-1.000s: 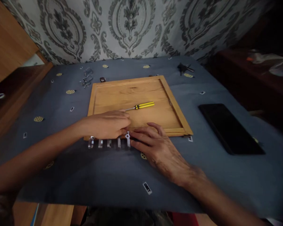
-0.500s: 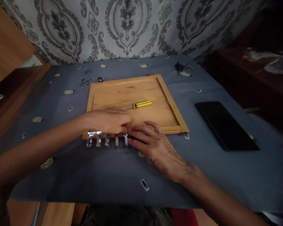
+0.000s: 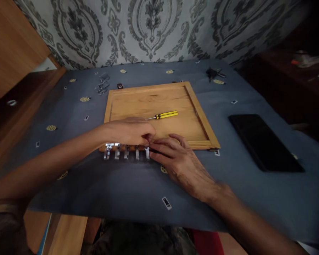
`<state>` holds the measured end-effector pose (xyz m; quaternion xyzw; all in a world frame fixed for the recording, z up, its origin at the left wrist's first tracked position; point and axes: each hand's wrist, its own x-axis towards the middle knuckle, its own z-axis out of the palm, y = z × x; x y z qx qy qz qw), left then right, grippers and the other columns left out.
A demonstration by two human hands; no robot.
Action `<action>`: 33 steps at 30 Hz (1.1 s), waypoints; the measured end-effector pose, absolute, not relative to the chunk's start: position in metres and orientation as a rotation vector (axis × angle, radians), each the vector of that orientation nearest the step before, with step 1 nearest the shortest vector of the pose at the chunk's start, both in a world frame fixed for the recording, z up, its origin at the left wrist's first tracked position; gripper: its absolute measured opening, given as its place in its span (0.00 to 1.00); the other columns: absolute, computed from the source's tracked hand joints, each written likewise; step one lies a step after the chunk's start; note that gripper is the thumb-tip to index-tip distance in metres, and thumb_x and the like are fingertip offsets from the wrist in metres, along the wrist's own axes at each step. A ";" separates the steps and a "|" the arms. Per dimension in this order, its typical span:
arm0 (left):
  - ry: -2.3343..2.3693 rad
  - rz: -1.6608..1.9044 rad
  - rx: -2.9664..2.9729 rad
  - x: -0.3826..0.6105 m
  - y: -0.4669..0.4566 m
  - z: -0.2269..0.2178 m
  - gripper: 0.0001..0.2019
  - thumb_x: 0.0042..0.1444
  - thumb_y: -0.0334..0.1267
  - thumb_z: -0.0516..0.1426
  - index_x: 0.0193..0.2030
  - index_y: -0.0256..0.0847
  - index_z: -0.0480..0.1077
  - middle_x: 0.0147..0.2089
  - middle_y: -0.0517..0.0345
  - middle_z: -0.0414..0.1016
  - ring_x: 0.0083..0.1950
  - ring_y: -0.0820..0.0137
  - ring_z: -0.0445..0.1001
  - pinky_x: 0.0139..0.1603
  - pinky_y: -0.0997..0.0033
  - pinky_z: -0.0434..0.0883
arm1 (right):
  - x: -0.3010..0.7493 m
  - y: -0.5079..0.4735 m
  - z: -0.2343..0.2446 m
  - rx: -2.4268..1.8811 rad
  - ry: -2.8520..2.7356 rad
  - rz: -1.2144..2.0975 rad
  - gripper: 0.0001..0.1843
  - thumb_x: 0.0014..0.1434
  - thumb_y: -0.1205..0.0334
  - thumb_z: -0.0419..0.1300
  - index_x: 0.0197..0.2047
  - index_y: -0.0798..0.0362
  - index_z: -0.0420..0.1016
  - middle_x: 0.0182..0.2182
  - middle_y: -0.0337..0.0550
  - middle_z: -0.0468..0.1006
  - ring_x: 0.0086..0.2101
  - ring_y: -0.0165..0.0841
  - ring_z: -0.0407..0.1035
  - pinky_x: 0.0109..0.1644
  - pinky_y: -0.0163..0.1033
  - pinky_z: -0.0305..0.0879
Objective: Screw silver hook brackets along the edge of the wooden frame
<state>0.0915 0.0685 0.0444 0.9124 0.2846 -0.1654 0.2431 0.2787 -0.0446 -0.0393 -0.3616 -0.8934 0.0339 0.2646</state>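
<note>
A square wooden panel [image 3: 175, 131] with a raised frame lies flat on the blue cloth. A metal hook rail [image 3: 126, 151] with several silver hooks sits along the panel's near edge. My left hand [image 3: 129, 131] rests curled on the rail's top, fingers pinched at its right end. Beside it, my right hand [image 3: 179, 159] lies flat with its fingers spread, and its fingertips touch the rail's right end and the panel's frame. A yellow and black screwdriver [image 3: 163, 115] lies loose on the panel just beyond both hands.
A black phone [image 3: 266, 141] lies face down at the right. Loose metal hooks [image 3: 102, 86] sit at the far left of the cloth, a dark key bunch [image 3: 214, 73] at the far right. Patterned wallpaper stands behind; dark wooden furniture flanks both sides.
Both hands and the hook rail have shifted slightly toward the panel's near edge. The left fingers have closed in at the rail's right end. The screwdriver has not moved.
</note>
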 end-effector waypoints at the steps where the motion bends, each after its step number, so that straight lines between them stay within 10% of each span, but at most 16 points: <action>1: 0.768 -0.445 2.490 0.091 0.069 0.044 0.03 0.62 0.34 0.60 0.37 0.40 0.75 0.37 0.59 0.76 0.44 0.67 0.73 0.42 0.71 0.62 | 0.279 -0.045 -0.039 -0.975 -2.413 0.090 0.12 0.67 0.72 0.61 0.49 0.51 0.81 0.56 0.46 0.84 0.55 0.41 0.73 0.64 0.56 0.59; 13: 0.670 -0.223 2.424 0.069 0.065 0.042 0.08 0.65 0.32 0.53 0.37 0.39 0.73 0.37 0.59 0.77 0.38 0.71 0.73 0.39 0.72 0.63 | 0.279 -0.045 -0.041 -0.996 -2.422 0.100 0.14 0.65 0.74 0.62 0.51 0.50 0.81 0.57 0.43 0.83 0.55 0.40 0.73 0.64 0.55 0.59; 23: 0.999 0.218 2.739 0.044 0.014 0.013 0.24 0.56 0.62 0.65 0.43 0.43 0.75 0.48 0.52 0.77 0.53 0.54 0.73 0.55 0.55 0.67 | 0.278 -0.049 -0.034 -1.076 -2.478 0.140 0.12 0.69 0.65 0.62 0.54 0.48 0.81 0.56 0.44 0.83 0.57 0.39 0.70 0.69 0.56 0.56; 33: 0.997 0.403 2.787 0.043 0.011 -0.030 0.15 0.59 0.53 0.63 0.43 0.45 0.76 0.45 0.55 0.79 0.50 0.54 0.74 0.55 0.49 0.65 | 0.280 -0.049 -0.029 -1.113 -2.570 0.124 0.14 0.75 0.62 0.53 0.57 0.49 0.78 0.60 0.38 0.82 0.58 0.36 0.68 0.68 0.52 0.56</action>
